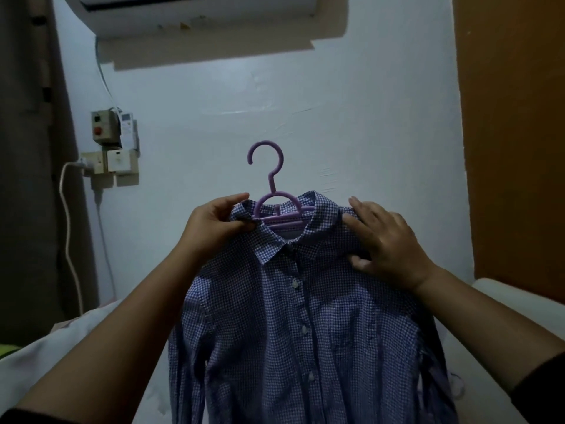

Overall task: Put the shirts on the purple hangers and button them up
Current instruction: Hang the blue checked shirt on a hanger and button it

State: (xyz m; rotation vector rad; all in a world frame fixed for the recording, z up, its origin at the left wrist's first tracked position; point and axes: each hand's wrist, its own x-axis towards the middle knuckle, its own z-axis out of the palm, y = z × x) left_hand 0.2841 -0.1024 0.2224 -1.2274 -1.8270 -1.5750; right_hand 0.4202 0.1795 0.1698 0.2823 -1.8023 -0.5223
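Left hand (214, 223): pinched shut on the shirt's left shoulder and collar edge, holding it up.
Purple hanger (270, 191): inside the neck opening, hook upright and free above the collar, in front of the wall (336, 117).
Checked shirt (290, 316): hangs between both hands, placket buttoned down the front as far as is visible.
Right hand (385, 243): fingers spread, thumb and fingers gripping the right shoulder cloth.
Doing it well: seat both shoulder seams evenly on the hanger arms, smooth the collar flat, and check the top button, which likely remains open.
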